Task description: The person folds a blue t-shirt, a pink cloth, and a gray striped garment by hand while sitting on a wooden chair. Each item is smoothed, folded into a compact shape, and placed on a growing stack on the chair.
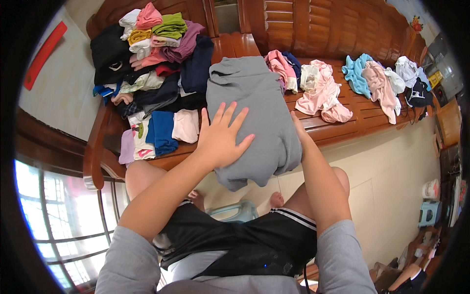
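A large folded grey garment (253,95) lies before me on the wooden bench, its lower end hanging over the front edge. My left hand (222,137) rests palm down on its left part, fingers spread. Along the garment's right side is my right hand (299,128), its fingers mostly hidden by the cloth, so its grip does not show. Close by on the left are a folded blue garment (163,130), a folded pale pink one (185,125) and a white one with a print (141,136).
Piled clothes, including a black garment (110,55) and a green one (170,25), stand at the back left. Loose pink clothes (321,95) and light blue ones (358,73) lie along the bench to the right. A wooden armrest (93,161) bounds the left; a plastic stool (246,211) is beneath me.
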A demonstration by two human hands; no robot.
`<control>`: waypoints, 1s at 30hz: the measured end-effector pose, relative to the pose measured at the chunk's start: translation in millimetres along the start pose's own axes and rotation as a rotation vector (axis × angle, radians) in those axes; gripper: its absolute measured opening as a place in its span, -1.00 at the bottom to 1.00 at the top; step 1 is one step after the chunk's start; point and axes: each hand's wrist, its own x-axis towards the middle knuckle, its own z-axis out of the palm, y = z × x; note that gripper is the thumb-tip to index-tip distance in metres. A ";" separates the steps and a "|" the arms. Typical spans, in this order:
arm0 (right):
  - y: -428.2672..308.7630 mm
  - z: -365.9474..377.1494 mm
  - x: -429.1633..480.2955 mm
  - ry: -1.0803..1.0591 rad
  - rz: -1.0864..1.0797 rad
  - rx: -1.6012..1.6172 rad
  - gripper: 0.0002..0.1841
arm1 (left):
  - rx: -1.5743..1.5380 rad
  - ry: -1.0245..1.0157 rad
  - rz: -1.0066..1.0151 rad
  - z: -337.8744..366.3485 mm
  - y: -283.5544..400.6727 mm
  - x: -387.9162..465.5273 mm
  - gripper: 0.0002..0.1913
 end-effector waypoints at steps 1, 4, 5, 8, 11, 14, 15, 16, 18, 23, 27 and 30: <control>0.3 2.1 3.6 -0.004 0.017 0.020 -0.17 | 0.014 0.020 0.012 -1.7 1.1 -5.9 -0.13; -3.0 13.0 11.6 -0.002 0.100 0.085 -0.24 | 0.036 0.015 0.012 -8.6 5.2 -15.6 -0.12; -6.2 15.2 14.1 0.014 0.108 0.093 -0.27 | 0.044 0.009 0.005 -10.7 6.3 -13.8 -0.13; -22.5 10.7 26.6 0.108 0.067 0.117 -0.39 | 0.026 -0.013 -0.023 -14.8 7.1 5.9 -0.17; -33.5 -4.1 40.2 0.169 -0.030 0.224 -0.56 | -0.054 0.114 -0.012 -9.7 5.8 41.5 -0.23; -37.3 -17.7 49.3 0.174 -0.065 0.467 -0.55 | -0.117 0.182 -0.013 2.1 4.9 71.1 -0.26; -39.0 -21.1 52.5 0.182 -0.063 0.490 -0.52 | -0.123 0.126 -0.030 5.9 4.7 74.7 -0.24; -40.7 -24.2 56.0 0.190 -0.062 0.513 -0.49 | -0.120 0.047 -0.059 9.2 4.4 77.9 -0.23; -44.0 -28.8 65.4 0.238 -0.064 0.537 -0.48 | -0.102 -0.034 -0.081 13.8 3.7 79.9 -0.21; -30.4 -41.5 87.8 0.390 -0.111 0.133 -0.62 | -0.050 -0.038 -0.065 14.8 2.6 76.8 -0.20; -24.9 -56.1 100.9 0.353 -0.093 0.060 -0.77 | -0.067 -0.047 -0.067 12.6 2.6 77.7 -0.19; -38.4 -71.7 97.6 0.564 -0.160 0.076 -0.88 | -0.082 -0.066 -0.070 11.8 2.2 78.4 -0.16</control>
